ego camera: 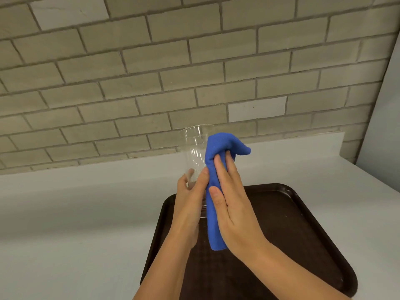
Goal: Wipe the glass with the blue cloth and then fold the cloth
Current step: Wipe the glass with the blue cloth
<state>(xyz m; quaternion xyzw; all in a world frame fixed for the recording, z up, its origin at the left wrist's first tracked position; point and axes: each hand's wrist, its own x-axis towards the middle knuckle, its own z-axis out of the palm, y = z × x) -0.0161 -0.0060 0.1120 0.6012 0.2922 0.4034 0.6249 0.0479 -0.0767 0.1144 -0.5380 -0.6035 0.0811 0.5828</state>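
A tall clear glass [194, 148] is held upright above the tray, its rim toward the brick wall. My left hand [190, 198] grips its lower part, fingers wrapped round the base. A blue cloth [216, 169] hangs in a long fold down the glass's right side, with its top bunched over near the rim. My right hand [231, 200] presses the cloth flat against the glass, fingers along the cloth and thumb on its near edge. The bottom of the glass is hidden behind my hands.
A dark brown tray [292, 224] lies on the white counter [75, 224] under my hands. A beige brick wall [173, 72] rises behind the counter. A pale panel [385, 105] stands at the right edge.
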